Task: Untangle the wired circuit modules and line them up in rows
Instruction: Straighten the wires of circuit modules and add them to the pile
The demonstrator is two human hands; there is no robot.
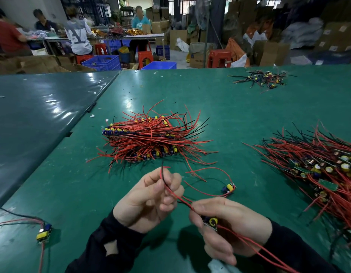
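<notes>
Wires [171, 191] of one small circuit module [211, 222] are pinched by the left hand [149, 201], while the module is gripped by the right hand [229, 225], just in front of the neat red-wired stack [149, 138] on the green tabletop [239, 115].

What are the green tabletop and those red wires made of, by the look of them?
The green tabletop looks like a soft rubber or vinyl mat: smooth, with dull sheen and a seam between sheets. The red wires seem plastic-insulated: glossy, thin, holding springy curves. I cannot see any metal core. The right hand holds one module, seemingly a board carrying a yellow part.
</notes>
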